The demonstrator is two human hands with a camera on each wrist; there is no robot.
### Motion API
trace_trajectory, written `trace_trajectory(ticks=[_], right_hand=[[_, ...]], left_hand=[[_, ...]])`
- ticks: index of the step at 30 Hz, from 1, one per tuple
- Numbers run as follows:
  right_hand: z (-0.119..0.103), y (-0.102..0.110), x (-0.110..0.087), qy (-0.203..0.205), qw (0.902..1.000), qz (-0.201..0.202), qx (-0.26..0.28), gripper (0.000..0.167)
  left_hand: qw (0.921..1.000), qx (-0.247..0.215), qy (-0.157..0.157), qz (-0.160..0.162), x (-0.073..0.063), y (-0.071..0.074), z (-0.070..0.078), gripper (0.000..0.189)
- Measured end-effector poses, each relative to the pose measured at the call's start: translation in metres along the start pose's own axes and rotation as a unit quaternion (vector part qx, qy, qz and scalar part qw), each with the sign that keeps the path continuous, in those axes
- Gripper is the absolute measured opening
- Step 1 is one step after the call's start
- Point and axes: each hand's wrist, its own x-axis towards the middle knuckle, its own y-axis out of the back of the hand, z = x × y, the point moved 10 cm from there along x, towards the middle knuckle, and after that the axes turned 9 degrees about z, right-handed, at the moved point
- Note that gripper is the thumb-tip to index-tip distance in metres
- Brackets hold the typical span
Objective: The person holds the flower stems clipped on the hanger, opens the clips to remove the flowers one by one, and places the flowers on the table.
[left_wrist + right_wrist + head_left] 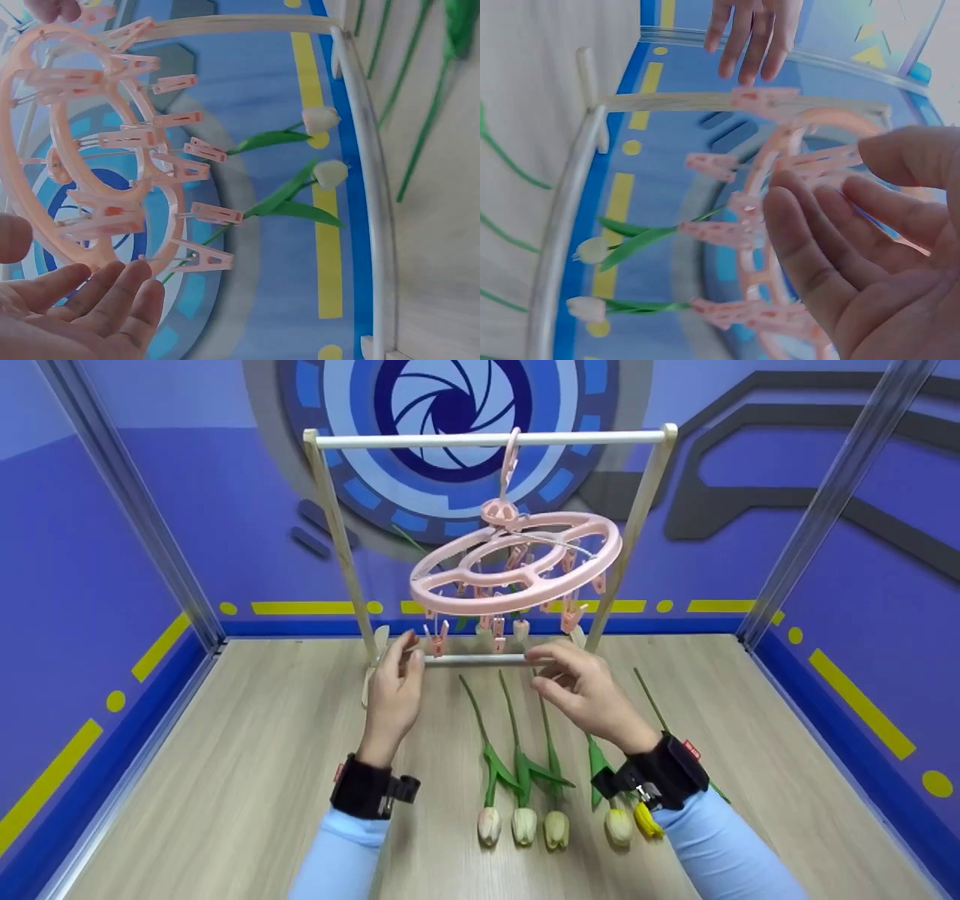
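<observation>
A pink round clip hanger (491, 605) hangs tilted from a white rod, with several pink clothespins (574, 617) dangling beneath it. Two pale tulips (330, 174) hang head down from clothespins (216, 213). At the lower left of the hanger is my left hand (395, 690), its fingers extended and nothing between them. My right hand (589, 686) is on the other side, just below the clothespins, with fingers loosely bent and nothing held. In the right wrist view its thumb overlaps a clothespin (825, 160). Stems of tulips on the table run near this hand.
Several pale tulips (524, 826) and a yellow one (647, 820) lie on the wooden table (262, 780), stems pointing away from me. The hanger's rack has wooden side posts (337, 532) and a white top rod (420, 439). Blue patterned panels stand around.
</observation>
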Motion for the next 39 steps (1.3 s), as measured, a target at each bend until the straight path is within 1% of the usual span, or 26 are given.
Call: trace_trajectory(ticks=[3,6,8,12,15,18,21,25,28,31,33,36,38,39], right_hand=[[-0.012,0.008,0.009,0.033,0.9988,0.036,0.001,0.035],[-0.02,0.016,0.019,0.048,0.9966,0.065,-0.014,0.043],[-0.022,0.019,0.025,0.05,0.9954,0.078,-0.025,0.049],[-0.023,0.025,0.035,0.044,0.9939,0.093,-0.038,0.053],[-0.024,0.03,0.038,0.043,0.9926,0.107,-0.038,0.052],[-0.025,0.038,0.039,0.044,0.9902,0.126,-0.041,0.051],[-0.025,0.046,0.039,0.042,0.9876,0.146,-0.04,0.048],[-0.024,0.058,0.037,0.036,0.9843,0.169,-0.037,0.045],[-0.027,0.064,0.035,0.045,0.98,0.187,-0.053,0.04],[-0.032,0.067,0.033,0.066,0.974,0.197,-0.089,0.034],[-0.039,0.066,0.033,0.088,0.9691,0.2,-0.115,0.031],[-0.052,0.058,0.033,0.128,0.9631,0.187,-0.144,0.029],[-0.059,0.051,0.034,0.154,0.9593,0.174,-0.161,0.03],[-0.062,0.048,0.035,0.164,0.9574,0.167,-0.169,0.031]], left_hand=[[0.9994,-0.022,0.015,-0.02,0.012,-0.007,0.006,0.049],[0.9975,-0.049,0.036,-0.034,0.025,-0.013,0.012,0.054],[0.9946,-0.074,0.059,-0.042,0.032,-0.016,0.014,0.056],[0.9866,-0.124,0.098,-0.044,0.042,-0.019,0.015,0.054],[0.9815,-0.152,0.108,-0.043,0.044,-0.021,0.018,0.052],[0.9793,-0.167,0.105,-0.045,0.041,-0.021,0.023,0.05],[0.9778,-0.179,0.097,-0.05,0.034,-0.022,0.03,0.049],[0.9743,-0.201,0.084,-0.057,0.022,-0.022,0.041,0.048],[0.9706,-0.22,0.075,-0.062,0.012,-0.024,0.048,0.048],[0.9675,-0.234,0.063,-0.073,0.002,-0.027,0.058,0.049],[0.9657,-0.24,0.055,-0.082,-0.004,-0.031,0.064,0.049],[0.9637,-0.247,0.041,-0.093,-0.012,-0.038,0.074,0.05],[0.9618,-0.252,0.031,-0.101,-0.017,-0.043,0.081,0.05],[0.9622,-0.25,0.024,-0.105,-0.019,-0.045,0.084,0.05]])
